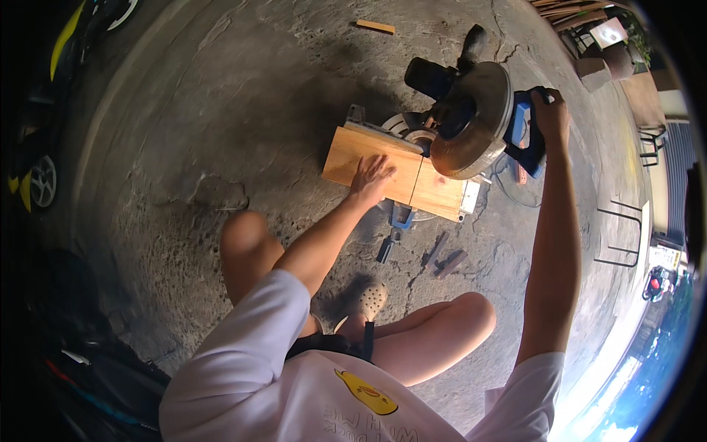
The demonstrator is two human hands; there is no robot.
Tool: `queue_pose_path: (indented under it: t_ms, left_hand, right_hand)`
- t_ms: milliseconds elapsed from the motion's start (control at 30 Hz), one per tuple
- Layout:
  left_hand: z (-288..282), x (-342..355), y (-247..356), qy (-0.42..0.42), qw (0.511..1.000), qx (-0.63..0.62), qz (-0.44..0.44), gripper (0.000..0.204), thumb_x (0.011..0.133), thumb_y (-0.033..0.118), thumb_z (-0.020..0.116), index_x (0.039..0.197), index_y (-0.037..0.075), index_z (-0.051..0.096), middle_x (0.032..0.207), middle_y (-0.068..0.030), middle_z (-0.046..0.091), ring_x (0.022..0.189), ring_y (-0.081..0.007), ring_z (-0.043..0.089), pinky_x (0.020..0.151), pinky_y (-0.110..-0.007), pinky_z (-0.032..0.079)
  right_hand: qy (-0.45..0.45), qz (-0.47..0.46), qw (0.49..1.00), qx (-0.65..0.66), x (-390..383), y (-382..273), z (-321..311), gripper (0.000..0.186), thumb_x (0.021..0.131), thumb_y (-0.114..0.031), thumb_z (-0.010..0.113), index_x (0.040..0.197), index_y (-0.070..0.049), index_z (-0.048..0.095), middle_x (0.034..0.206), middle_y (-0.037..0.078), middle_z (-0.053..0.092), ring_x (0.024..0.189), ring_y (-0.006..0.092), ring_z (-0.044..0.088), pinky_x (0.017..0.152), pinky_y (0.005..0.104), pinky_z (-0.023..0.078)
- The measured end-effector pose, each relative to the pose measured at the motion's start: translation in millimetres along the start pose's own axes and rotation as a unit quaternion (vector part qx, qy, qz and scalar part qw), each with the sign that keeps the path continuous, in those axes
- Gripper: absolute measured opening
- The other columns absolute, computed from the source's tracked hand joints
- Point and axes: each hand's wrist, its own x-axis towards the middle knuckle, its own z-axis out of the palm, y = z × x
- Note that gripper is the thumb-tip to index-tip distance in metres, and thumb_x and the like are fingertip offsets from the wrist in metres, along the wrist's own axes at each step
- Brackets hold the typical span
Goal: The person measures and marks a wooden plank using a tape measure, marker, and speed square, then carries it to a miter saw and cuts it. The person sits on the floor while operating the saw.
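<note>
On the ground in front of me stands a miter saw point(471, 121), its head tilted up above its base. My right hand point(551, 110) is wrapped round the saw's blue and black handle point(524, 136). A light wooden board point(342, 156) lies across the base against the fence point(356, 113). My left hand point(374, 177) presses flat on the board with fingers spread. To the right of that hand a dark straight line crosses the board; whether it is a cut or a mark I cannot tell. The blade is mostly hidden by its round guard.
Two dark strips point(446, 258) lie on the cracked concrete near my foot in a beige clog point(373, 298). Farther off is a small wood offcut point(375, 26). A cable point(508, 188) loops right of the saw. A vehicle wheel point(43, 180) shows at the far left.
</note>
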Motion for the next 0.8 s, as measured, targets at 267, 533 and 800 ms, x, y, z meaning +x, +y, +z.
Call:
queue_pose_path:
  t_ms: [267, 533, 800]
  left_hand:
    - [44, -96, 21, 0.179, 0.639, -0.569, -0.485, 0.043, 0.101, 0.033, 0.066, 0.129, 0.001, 0.068, 0.131, -0.0162, 0.068, 0.125, -0.0249, 0.063, 0.106, -0.036, 0.049]
    - [33, -58, -35, 0.196, 0.457, -0.716, -0.49, 0.048, 0.098, 0.046, 0.068, 0.118, 0.003, 0.058, 0.114, -0.0121, 0.064, 0.106, -0.0273, 0.065, 0.089, -0.044, 0.052]
    - [48, -54, -86, 0.153, 0.441, -0.771, -0.433, 0.027, 0.096, 0.04, 0.072, 0.109, 0.021, 0.059, 0.093, -0.0035, 0.063, 0.077, -0.0155, 0.065, 0.064, -0.031, 0.057]
  right_hand:
    - [0.03, 0.012, 0.999, -0.011, -9, -6, -5, 0.052, 0.087, -0.048, 0.069, 0.128, -0.016, 0.069, 0.119, 0.022, 0.072, 0.115, 0.0426, 0.067, 0.098, 0.0495, 0.054]
    - [0.015, 0.036, 0.999, -0.007, -13, -7, -5, 0.052, 0.088, -0.048, 0.065, 0.129, -0.015, 0.068, 0.121, 0.025, 0.07, 0.116, 0.0437, 0.065, 0.097, 0.0517, 0.052]
    - [0.033, 0.034, 0.997, 0.063, -29, -16, -19, 0.043, 0.092, -0.04, 0.065, 0.124, -0.011, 0.065, 0.109, 0.026, 0.073, 0.104, 0.0483, 0.068, 0.087, 0.0554, 0.054]
